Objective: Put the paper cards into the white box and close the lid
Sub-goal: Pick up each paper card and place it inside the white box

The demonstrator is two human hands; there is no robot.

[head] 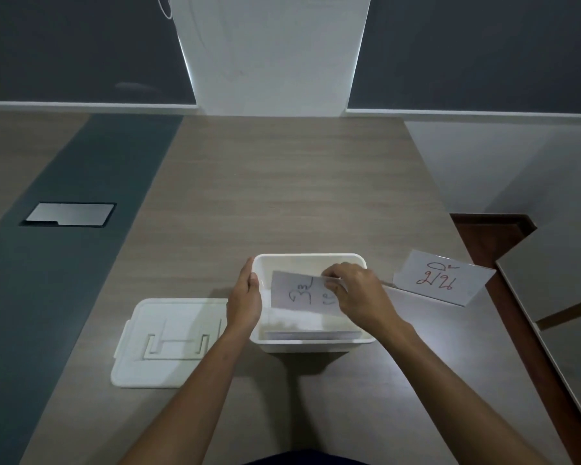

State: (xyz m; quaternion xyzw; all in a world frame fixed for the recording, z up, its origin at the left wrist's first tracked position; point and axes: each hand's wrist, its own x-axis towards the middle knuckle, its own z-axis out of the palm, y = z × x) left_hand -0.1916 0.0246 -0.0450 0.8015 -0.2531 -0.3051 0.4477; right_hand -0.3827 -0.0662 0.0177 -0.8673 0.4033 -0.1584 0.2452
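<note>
The white box (311, 260) stands open on the wooden table in front of me. My right hand (359, 295) pinches a paper card (297, 295) with dark handwriting by its top right edge and holds it tilted inside the box. More cards (311, 334) lie stacked at the box's near wall. My left hand (245, 297) rests against the box's left wall, fingers along the rim. The white lid (161, 344) lies flat on the table left of the box. Another card (441, 276) with red writing lies at the table's right edge.
A grey strip with a metal cable hatch (69, 214) runs along the table's left side. The table's right edge drops off to a dark floor (483, 236), where another grey surface (557, 317) stands. A wall rises behind the table.
</note>
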